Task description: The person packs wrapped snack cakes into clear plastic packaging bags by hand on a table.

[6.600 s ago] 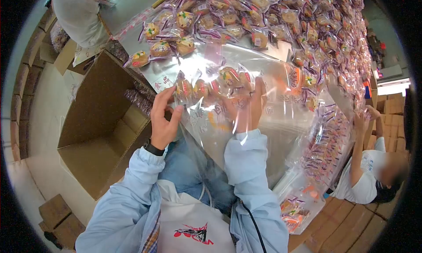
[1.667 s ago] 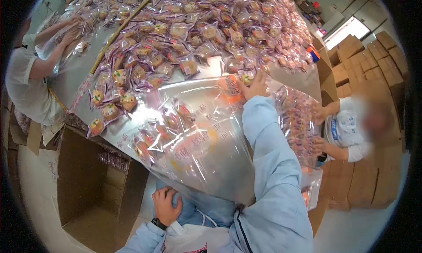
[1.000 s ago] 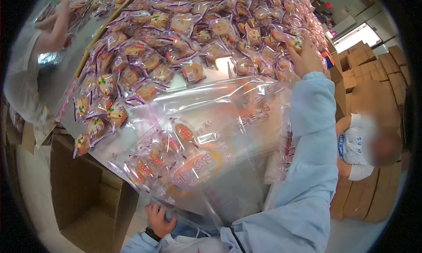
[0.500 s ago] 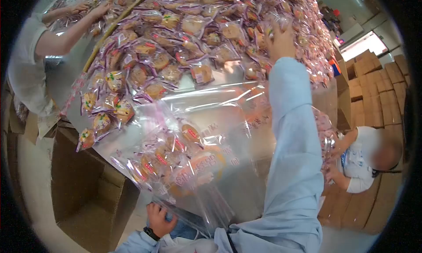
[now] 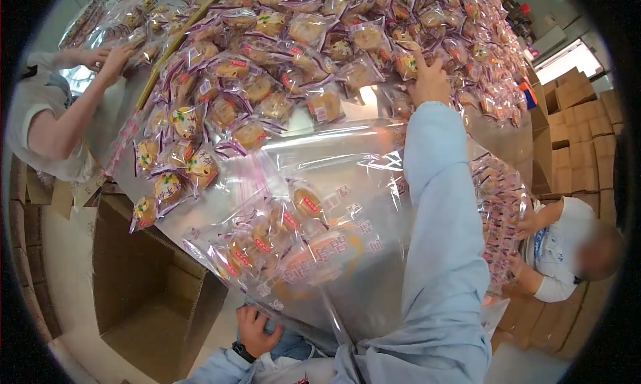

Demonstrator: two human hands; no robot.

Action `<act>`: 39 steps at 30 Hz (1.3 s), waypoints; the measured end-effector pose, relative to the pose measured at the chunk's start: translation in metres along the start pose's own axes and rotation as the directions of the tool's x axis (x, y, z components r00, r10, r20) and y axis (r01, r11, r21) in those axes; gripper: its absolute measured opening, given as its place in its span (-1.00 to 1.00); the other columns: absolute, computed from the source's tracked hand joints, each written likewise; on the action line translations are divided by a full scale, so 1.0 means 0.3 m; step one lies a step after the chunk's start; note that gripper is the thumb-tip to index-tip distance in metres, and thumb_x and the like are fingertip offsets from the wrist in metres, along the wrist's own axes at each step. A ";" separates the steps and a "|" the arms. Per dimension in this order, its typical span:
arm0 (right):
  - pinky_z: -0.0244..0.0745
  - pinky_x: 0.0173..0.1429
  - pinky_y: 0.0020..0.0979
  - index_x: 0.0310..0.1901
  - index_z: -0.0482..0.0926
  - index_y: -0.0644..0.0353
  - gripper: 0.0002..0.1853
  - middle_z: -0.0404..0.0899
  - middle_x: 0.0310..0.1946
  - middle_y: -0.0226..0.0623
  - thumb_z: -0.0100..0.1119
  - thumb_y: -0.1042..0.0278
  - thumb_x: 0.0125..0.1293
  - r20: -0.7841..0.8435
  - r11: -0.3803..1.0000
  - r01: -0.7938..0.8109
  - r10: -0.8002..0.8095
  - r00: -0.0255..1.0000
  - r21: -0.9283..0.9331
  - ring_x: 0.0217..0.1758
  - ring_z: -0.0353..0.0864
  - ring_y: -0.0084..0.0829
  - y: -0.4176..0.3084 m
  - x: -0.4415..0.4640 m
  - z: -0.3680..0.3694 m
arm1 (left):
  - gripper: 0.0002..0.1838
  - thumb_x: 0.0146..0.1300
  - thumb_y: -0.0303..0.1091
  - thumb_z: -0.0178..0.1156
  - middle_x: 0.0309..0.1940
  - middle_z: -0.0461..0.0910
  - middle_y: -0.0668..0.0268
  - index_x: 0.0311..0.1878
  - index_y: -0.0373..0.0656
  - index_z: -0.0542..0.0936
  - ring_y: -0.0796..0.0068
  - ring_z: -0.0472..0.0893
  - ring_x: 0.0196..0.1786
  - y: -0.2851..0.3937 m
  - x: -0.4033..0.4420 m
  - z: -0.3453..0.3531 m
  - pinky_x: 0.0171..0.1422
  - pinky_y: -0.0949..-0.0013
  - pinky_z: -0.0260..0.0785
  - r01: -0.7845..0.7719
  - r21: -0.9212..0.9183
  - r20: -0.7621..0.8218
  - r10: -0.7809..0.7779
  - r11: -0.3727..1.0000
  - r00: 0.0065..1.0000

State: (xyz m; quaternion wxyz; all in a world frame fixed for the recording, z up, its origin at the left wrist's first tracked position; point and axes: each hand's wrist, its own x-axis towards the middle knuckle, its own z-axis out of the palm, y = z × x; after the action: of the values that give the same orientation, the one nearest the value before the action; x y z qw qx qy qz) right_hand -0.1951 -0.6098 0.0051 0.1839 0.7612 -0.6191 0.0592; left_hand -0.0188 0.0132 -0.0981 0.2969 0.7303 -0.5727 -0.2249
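Packets (image 5: pixel 368 37) lay heaped beyond the bag (image 5: pixel 334 210); a light fingertip grip would best spare their wrappers. Beside the bag's near edge, the left hand (image 5: pixel 257 330) was loosely curled, thumb apart, holding nothing visible. Beyond the bag, the right hand (image 5: pixel 431 82) had fingers partly spread among packets; any grip was unclear.

Wide-angle frame, strongly curved at edges, corners black. Brightest area: pale opening (image 5: pixel 569 62), far right. White glare streaks cross clear bag (image 5: pixel 320 142); hot spot on surface (image 5: pixel 369 95). Open carton (image 5: pixel 133 270), near left, dim inside. Head of right-hand person (image 5: pixel 553 247) blurred.
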 end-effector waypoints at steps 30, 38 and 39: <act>0.63 0.21 -0.07 0.44 0.36 -0.01 -0.16 0.39 0.42 -0.10 0.51 0.55 0.10 -0.557 0.754 0.598 -0.383 0.736 0.271 0.16 0.71 0.00 0.268 0.016 -0.183 | -0.77 0.07 -0.50 0.41 -0.14 0.58 0.12 -0.18 -0.10 0.65 0.08 0.55 -0.06 0.009 -0.010 -0.032 0.08 0.11 0.36 -0.010 -0.192 -0.187 -0.026 0.981 0.982; 0.49 0.37 -0.28 0.31 0.54 0.31 -0.50 0.69 0.10 -0.23 0.37 0.32 0.41 -0.021 0.279 0.037 -0.059 0.998 0.960 0.26 0.59 -0.40 0.424 -0.594 -0.580 | -0.42 0.13 -0.07 0.57 0.03 0.58 0.07 0.12 -0.10 0.56 0.09 0.52 0.14 0.360 0.044 -0.247 0.23 -0.04 0.33 -0.323 -0.073 -0.301 0.288 0.944 0.909; 0.50 0.36 -0.28 0.32 0.54 0.30 -0.49 0.67 0.15 -0.23 0.35 0.27 0.42 0.013 0.226 0.005 -0.076 0.997 0.974 0.26 0.60 -0.39 0.435 -0.699 -0.606 | -0.41 0.09 -0.07 0.59 0.08 0.59 0.11 0.12 -0.08 0.58 0.11 0.51 0.19 0.413 0.054 -0.209 0.27 -0.07 0.31 -0.315 -0.001 -0.245 0.305 0.949 0.920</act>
State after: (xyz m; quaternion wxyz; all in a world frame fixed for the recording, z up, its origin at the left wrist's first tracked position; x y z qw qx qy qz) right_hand -0.3433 -0.3741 0.1338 -0.3453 0.7276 -0.4333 0.4045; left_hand -0.0599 -0.0123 0.0331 0.4111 0.6460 -0.6360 -0.0962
